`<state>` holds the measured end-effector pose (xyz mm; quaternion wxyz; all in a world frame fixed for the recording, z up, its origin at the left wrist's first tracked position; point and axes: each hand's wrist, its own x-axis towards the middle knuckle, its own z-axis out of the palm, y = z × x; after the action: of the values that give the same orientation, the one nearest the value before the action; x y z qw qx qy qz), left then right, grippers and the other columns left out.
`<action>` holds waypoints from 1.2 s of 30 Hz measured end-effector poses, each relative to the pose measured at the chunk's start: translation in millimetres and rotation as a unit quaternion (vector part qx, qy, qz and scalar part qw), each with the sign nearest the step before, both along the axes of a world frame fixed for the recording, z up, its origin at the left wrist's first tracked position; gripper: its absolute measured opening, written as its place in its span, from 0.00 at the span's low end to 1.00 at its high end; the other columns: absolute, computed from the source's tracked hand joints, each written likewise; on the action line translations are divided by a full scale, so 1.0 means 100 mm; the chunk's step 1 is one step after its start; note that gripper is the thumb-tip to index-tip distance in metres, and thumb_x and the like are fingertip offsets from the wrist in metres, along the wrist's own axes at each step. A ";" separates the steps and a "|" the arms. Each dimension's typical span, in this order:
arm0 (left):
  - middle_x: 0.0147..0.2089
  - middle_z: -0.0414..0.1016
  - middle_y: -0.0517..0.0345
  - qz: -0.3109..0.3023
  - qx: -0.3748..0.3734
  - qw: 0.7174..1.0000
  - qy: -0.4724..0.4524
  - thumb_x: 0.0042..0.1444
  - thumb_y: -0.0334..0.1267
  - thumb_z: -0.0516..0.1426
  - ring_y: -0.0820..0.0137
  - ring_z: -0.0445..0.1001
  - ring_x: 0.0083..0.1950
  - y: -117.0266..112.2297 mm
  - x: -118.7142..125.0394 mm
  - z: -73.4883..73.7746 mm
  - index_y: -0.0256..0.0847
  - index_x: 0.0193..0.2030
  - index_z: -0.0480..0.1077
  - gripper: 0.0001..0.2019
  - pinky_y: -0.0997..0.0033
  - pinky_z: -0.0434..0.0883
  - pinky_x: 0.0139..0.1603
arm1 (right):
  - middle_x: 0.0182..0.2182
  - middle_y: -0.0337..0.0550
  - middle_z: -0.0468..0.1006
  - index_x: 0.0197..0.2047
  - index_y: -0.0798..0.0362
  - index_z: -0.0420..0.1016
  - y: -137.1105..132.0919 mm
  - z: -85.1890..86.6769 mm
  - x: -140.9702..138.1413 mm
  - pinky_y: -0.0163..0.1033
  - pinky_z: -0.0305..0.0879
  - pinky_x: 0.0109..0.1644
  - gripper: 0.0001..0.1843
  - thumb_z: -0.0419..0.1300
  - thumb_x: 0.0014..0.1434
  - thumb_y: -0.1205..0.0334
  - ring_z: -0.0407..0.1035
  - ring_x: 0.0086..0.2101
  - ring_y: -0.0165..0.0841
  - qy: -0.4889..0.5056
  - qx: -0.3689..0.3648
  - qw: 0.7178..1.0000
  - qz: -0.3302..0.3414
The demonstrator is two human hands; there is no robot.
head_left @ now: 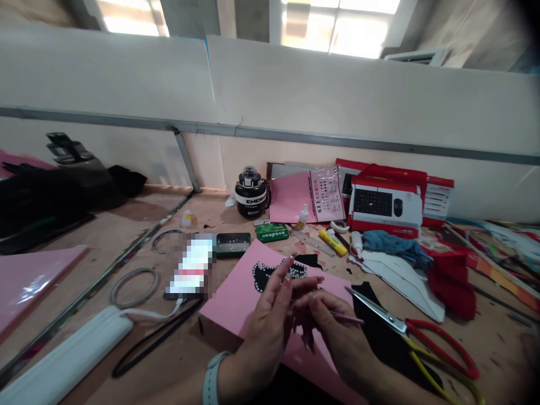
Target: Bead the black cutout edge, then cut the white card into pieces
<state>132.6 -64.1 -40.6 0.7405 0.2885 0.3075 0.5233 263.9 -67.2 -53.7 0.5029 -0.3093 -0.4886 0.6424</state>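
My left hand [268, 320] is over the pink sheet [230, 298], its fingers stretched out and the thumb raised. Close against it, my right hand [337, 332] has its fingers curled round a thin pink stick [348, 319]; the stick's other end is hidden by the fingers. Just beyond the hands, a black cut-out piece edged with white beads [262, 278] lies on the pink sheet, partly covered by my left fingers. The fingertips of both hands meet or nearly meet; whether something small is between them I cannot make out.
Large scissors [396, 323] with red and yellow handles lie at right on black fabric [375, 332]. Behind stand a dark tray [233, 245], a green tin [272, 232], a glue tube [333, 242], a bottle [252, 194] and a keyboard box [386, 205]. A phone [192, 267] and cable lie left.
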 end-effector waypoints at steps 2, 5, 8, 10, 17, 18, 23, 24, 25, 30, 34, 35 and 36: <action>0.55 0.74 0.44 0.013 -0.007 0.999 -0.031 0.65 0.48 0.52 0.60 0.77 0.47 0.01 -0.01 -0.04 0.46 0.68 0.54 0.27 0.67 0.74 0.35 | 0.27 0.42 0.76 0.36 0.54 0.80 0.03 -0.02 0.03 0.30 0.68 0.25 0.13 0.59 0.64 0.56 0.70 0.24 0.27 0.014 0.009 1.000 -0.007; 0.55 0.74 0.44 0.021 -0.013 0.996 -0.089 0.65 0.54 0.48 0.60 0.74 0.53 0.04 -0.02 -0.05 0.42 0.63 0.61 0.26 0.64 0.72 0.47 | 0.31 0.42 0.79 0.45 0.50 0.79 0.07 0.03 0.14 0.32 0.73 0.30 0.09 0.62 0.62 0.61 0.74 0.28 0.30 -0.034 0.097 0.993 -0.054; 0.53 0.75 0.47 0.031 -0.003 0.994 -0.102 0.64 0.51 0.51 0.61 0.72 0.54 0.08 -0.02 -0.07 0.41 0.57 0.68 0.21 0.65 0.70 0.51 | 0.37 0.42 0.81 0.51 0.44 0.76 0.09 0.13 0.26 0.35 0.75 0.38 0.18 0.64 0.58 0.69 0.77 0.35 0.33 -0.131 0.212 0.960 -0.131; 0.51 0.76 0.49 0.046 0.000 0.996 -0.080 0.63 0.44 0.55 0.64 0.73 0.53 0.10 -0.01 -0.09 0.40 0.52 0.72 0.15 0.67 0.70 0.52 | 0.40 0.41 0.81 0.49 0.43 0.77 0.11 0.18 0.31 0.35 0.76 0.41 0.19 0.65 0.56 0.72 0.77 0.39 0.34 -0.169 0.260 0.937 -0.158; 0.45 0.79 0.53 0.064 -0.012 0.998 0.022 0.58 0.39 0.61 0.69 0.76 0.46 0.14 0.00 -0.13 0.40 0.48 0.75 0.12 0.74 0.71 0.46 | 0.42 0.40 0.82 0.49 0.44 0.77 0.16 0.18 0.33 0.36 0.75 0.44 0.19 0.64 0.57 0.73 0.77 0.42 0.34 -0.219 0.302 0.914 -0.160; 0.45 0.79 0.53 0.066 -0.010 0.997 0.028 0.58 0.40 0.61 0.69 0.76 0.46 0.14 0.00 -0.13 0.40 0.47 0.75 0.12 0.74 0.71 0.46 | 0.42 0.40 0.82 0.50 0.44 0.77 0.16 0.17 0.33 0.36 0.75 0.45 0.20 0.64 0.57 0.73 0.76 0.42 0.34 -0.226 0.323 0.904 -0.163; 0.46 0.78 0.54 0.074 0.008 0.996 0.041 0.58 0.40 0.61 0.68 0.75 0.48 0.12 0.00 -0.13 0.42 0.47 0.75 0.11 0.72 0.71 0.49 | 0.42 0.43 0.82 0.53 0.46 0.74 0.18 0.17 0.31 0.39 0.74 0.46 0.23 0.63 0.57 0.76 0.76 0.42 0.35 -0.249 0.411 0.857 -0.186; 0.46 0.79 0.54 0.076 0.006 0.996 0.045 0.57 0.40 0.62 0.68 0.76 0.47 0.12 0.00 -0.13 0.42 0.47 0.75 0.12 0.72 0.72 0.48 | 0.41 0.43 0.82 0.53 0.47 0.74 0.18 0.18 0.30 0.39 0.75 0.45 0.23 0.63 0.57 0.76 0.76 0.42 0.35 -0.250 0.419 0.852 -0.188; 0.46 0.79 0.54 0.077 0.003 0.996 0.051 0.57 0.40 0.62 0.68 0.76 0.47 0.12 0.00 -0.13 0.42 0.48 0.75 0.12 0.73 0.72 0.47 | 0.41 0.44 0.82 0.53 0.47 0.74 0.18 0.19 0.29 0.39 0.75 0.44 0.22 0.63 0.57 0.76 0.77 0.41 0.35 -0.251 0.424 0.849 -0.190; 0.45 0.79 0.53 0.074 -0.004 0.996 0.057 0.56 0.41 0.63 0.67 0.76 0.45 0.10 0.01 -0.10 0.42 0.47 0.75 0.13 0.71 0.73 0.45 | 0.40 0.44 0.82 0.53 0.48 0.74 0.19 0.23 0.27 0.39 0.76 0.43 0.22 0.63 0.57 0.76 0.77 0.39 0.34 -0.249 0.433 0.844 -0.193; 0.45 0.79 0.52 0.075 -0.003 0.995 0.066 0.55 0.42 0.63 0.68 0.76 0.42 0.10 0.00 -0.11 0.42 0.48 0.75 0.15 0.72 0.73 0.43 | 0.39 0.45 0.81 0.53 0.48 0.74 0.18 0.21 0.28 0.38 0.77 0.41 0.22 0.62 0.57 0.77 0.77 0.38 0.34 -0.255 0.441 0.838 -0.196; 0.45 0.79 0.52 0.076 0.000 0.995 0.068 0.56 0.42 0.63 0.69 0.76 0.42 0.11 0.00 -0.12 0.41 0.49 0.75 0.15 0.72 0.73 0.43 | 0.39 0.45 0.81 0.53 0.49 0.75 0.17 0.21 0.28 0.38 0.77 0.41 0.23 0.62 0.56 0.78 0.77 0.37 0.34 -0.256 0.444 0.835 -0.198; 0.45 0.79 0.52 0.075 0.005 0.995 0.068 0.56 0.42 0.62 0.69 0.76 0.41 0.11 0.00 -0.13 0.41 0.49 0.75 0.15 0.72 0.73 0.42 | 0.39 0.45 0.81 0.53 0.49 0.75 0.17 0.21 0.28 0.38 0.77 0.41 0.24 0.62 0.56 0.78 0.77 0.38 0.34 -0.257 0.448 0.833 -0.201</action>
<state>132.7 -53.2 -53.3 0.6749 0.3031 0.3749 0.5586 291.6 -50.4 -32.9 0.5606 -0.2953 -0.7616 0.1357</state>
